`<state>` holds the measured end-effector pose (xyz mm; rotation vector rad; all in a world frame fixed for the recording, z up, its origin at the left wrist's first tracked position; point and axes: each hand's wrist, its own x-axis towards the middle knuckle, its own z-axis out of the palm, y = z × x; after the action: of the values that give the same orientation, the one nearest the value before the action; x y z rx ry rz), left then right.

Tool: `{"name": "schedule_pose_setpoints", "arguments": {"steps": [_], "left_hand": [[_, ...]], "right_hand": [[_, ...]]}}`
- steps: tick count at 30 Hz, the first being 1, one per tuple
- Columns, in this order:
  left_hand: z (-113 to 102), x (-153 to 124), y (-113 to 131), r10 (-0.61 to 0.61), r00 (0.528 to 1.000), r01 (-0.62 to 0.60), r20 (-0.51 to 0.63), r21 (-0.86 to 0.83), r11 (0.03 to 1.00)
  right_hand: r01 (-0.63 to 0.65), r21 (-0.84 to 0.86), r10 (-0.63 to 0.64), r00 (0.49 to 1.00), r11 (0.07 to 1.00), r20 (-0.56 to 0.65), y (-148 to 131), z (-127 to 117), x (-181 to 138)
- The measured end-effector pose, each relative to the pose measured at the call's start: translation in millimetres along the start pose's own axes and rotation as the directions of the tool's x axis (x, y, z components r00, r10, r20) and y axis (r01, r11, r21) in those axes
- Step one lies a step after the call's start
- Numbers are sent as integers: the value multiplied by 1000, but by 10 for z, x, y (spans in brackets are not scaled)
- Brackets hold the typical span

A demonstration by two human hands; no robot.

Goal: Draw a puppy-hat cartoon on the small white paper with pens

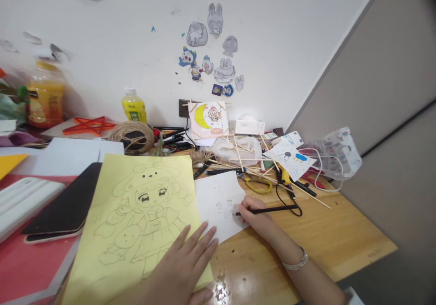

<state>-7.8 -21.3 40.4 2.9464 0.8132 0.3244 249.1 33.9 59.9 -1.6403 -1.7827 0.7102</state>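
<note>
My left hand (182, 266) lies flat with fingers spread on the lower right corner of a yellow sheet (136, 214) that bears a pencil drawing of a cartoon girl. My right hand (254, 214) is closed round a black pencil (269, 210), its tip resting on a small white paper (220, 203) with a faint sketch, just right of the yellow sheet. A silver bracelet (297, 262) circles my right wrist. Both papers lie on a wooden desk (327, 237).
Thin wooden sticks (252, 159), yellow-handled scissors (260, 186), pens, a twine coil (131, 135) and painted cards clutter the desk's back. A black phone (66, 205) and white keyboard (23, 200) lie left. Two juice bottles stand by the stickered wall. A plastic bag (335, 153) sits right.
</note>
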Motion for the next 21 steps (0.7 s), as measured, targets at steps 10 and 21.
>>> {"name": "schedule_pose_setpoints", "arguments": {"steps": [10,21], "left_hand": [[-95,-2,7,-15,1000,16,25,-23,1000],[-86,-6,12,-32,999,33,40,-25,999]], "right_hand": [[38,-16,-38,999,999,-17,8,11,-6],[53,-24,-53,999,998,-9,51,28,9]]}}
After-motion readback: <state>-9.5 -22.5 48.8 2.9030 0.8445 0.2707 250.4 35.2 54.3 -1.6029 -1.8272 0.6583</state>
